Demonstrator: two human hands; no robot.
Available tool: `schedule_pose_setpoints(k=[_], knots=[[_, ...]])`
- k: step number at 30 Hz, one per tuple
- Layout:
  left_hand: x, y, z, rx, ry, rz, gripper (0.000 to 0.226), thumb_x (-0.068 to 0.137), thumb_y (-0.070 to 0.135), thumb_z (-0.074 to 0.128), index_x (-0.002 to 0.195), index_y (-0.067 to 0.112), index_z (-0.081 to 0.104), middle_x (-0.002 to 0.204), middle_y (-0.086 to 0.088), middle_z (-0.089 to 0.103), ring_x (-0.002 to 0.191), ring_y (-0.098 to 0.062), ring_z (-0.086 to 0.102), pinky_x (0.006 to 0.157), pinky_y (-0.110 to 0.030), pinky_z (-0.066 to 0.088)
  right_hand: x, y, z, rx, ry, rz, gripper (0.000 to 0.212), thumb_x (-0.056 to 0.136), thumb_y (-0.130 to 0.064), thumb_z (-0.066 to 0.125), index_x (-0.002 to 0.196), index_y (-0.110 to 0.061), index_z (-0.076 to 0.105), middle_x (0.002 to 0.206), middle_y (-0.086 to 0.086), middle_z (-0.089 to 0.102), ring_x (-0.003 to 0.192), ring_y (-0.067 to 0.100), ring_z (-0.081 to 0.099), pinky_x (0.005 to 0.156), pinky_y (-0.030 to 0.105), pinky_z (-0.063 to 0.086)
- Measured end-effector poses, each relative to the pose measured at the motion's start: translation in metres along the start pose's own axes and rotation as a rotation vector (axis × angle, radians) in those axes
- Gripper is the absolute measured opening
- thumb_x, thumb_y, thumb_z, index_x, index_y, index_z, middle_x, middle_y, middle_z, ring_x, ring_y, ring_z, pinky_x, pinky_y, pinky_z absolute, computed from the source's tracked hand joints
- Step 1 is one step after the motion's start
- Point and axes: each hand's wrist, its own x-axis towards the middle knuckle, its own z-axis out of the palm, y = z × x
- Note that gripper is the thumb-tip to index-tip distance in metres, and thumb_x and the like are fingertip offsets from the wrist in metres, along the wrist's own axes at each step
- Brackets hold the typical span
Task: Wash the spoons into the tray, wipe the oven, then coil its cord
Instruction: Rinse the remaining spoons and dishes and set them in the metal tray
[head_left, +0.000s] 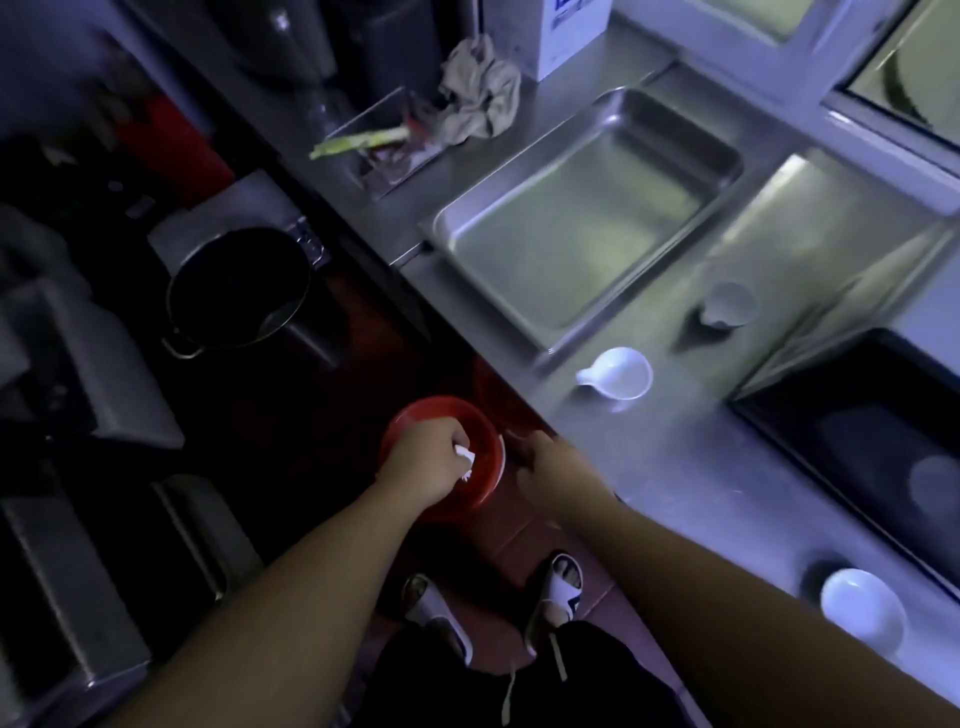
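Spoon (615, 373) lies on counter (675, 457) at two o'clock from red bowl (441, 410), tray (587, 218) beyond at one, pot (176, 291) at ten; left hand (423, 457) pinches something white (465, 460) over bowl, right hand (556, 467) beside its rim, grip unclear.

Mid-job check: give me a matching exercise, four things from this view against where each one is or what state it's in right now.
Things:
1 left hand
2 steel tray
3 crumpled cloth
4 black pot

Places or states:
A below the level of the counter, far left
B on the counter, nothing visible in it
C over the red bowl, pinching a small white thing
D on the counter, beyond the tray

Pairs: 1-C, 2-B, 3-D, 4-A
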Motion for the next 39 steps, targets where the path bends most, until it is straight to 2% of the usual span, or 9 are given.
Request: schedule_pose_setpoints(k=[4,9,12,16,22,26,29,33,39], knots=[[0.000,-0.064,-0.006,-0.051,-0.020,-0.059,0.014,0.087,0.018,0.069,0.074,0.024,0.071,0.077,0.012,0.075,0.079,-0.004,0.069,0.072,-0.029,0.056,0.020,-0.031,0.041,0.006,-0.048,0.040,0.033,0.089,-0.032,0.051,0.118,-0.016,0.058,0.118,0.016,0.063,0.108,0.039,0.063,0.089,0.042,0.051],[0.010,-0.125,-0.006,-0.065,-0.014,-0.137,0.013,0.087,0.015,0.066,0.079,0.023,0.073,0.072,0.012,0.073,0.073,-0.006,0.067,0.061,-0.022,0.046,0.043,-0.054,0.089,-0.031,-0.059,0.071,0.031,0.093,-0.029,0.050,0.119,-0.011,0.056,0.118,0.023,0.062,0.108,0.044,0.062,0.088,0.045,0.051],[0.027,-0.152,0.002,-0.034,-0.028,-0.165,0.014,0.084,0.012,0.064,0.082,0.020,0.076,0.072,0.012,0.070,0.074,-0.010,0.065,0.057,-0.019,0.042,0.062,-0.052,0.115,-0.058,-0.089,0.084,0.031,0.095,-0.027,0.049,0.121,-0.013,0.057,0.120,0.020,0.061,0.108,0.042,0.061,0.089,0.045,0.050],[0.051,-0.176,0.022,-0.053,0.006,-0.192,0.018,0.088,0.011,0.064,0.096,0.022,0.077,0.092,0.004,0.076,0.088,-0.017,0.068,0.075,-0.027,0.052,0.091,-0.041,0.144,-0.059,-0.125,0.081,0.036,0.096,-0.026,0.051,0.126,-0.007,0.058,0.128,0.023,0.059,0.114,0.044,0.060,0.092,0.043,0.046],[0.107,-0.210,0.081,-0.084,0.040,-0.215,0.010,0.089,0.013,0.067,0.089,0.021,0.073,0.069,0.011,0.065,0.082,-0.015,0.068,0.069,-0.023,0.043,0.155,-0.009,0.190,-0.027,-0.153,0.097,0.035,0.094,-0.026,0.056,0.125,-0.010,0.060,0.127,0.021,0.065,0.117,0.042,0.062,0.097,0.044,0.050],[0.151,-0.235,0.128,-0.098,0.008,-0.250,0.009,0.090,0.013,0.065,0.090,0.017,0.073,0.090,-0.002,0.078,0.092,-0.024,0.071,0.084,-0.033,0.054,0.204,0.024,0.217,-0.056,-0.167,0.138,0.037,0.095,-0.032,0.054,0.129,-0.018,0.059,0.131,0.017,0.064,0.119,0.039,0.063,0.098,0.043,0.051],[0.183,-0.253,0.160,-0.103,0.013,-0.290,0.014,0.091,0.014,0.063,0.098,0.015,0.075,0.098,-0.007,0.077,0.096,-0.027,0.071,0.085,-0.034,0.054,0.237,0.045,0.239,-0.078,-0.183,0.176,0.035,0.094,-0.031,0.055,0.127,-0.021,0.059,0.129,0.013,0.065,0.116,0.035,0.064,0.089,0.037,0.051],[0.228,-0.281,0.201,-0.115,0.017,-0.320,0.018,0.093,0.013,0.060,0.105,0.013,0.074,0.103,-0.008,0.075,0.100,-0.026,0.069,0.085,-0.031,0.051,0.277,0.069,0.277,-0.073,-0.167,0.192,0.033,0.093,-0.027,0.056,0.125,-0.021,0.059,0.127,0.011,0.066,0.113,0.032,0.065,0.086,0.034,0.049],[0.282,-0.309,0.241,-0.062,0.072,-0.290,0.022,0.098,0.014,0.060,0.116,0.009,0.070,0.113,-0.013,0.073,0.108,-0.029,0.067,0.093,-0.034,0.050,0.317,0.084,0.320,-0.045,-0.103,0.146,0.033,0.091,-0.027,0.058,0.123,-0.019,0.063,0.126,0.012,0.068,0.115,0.035,0.064,0.094,0.039,0.053]])
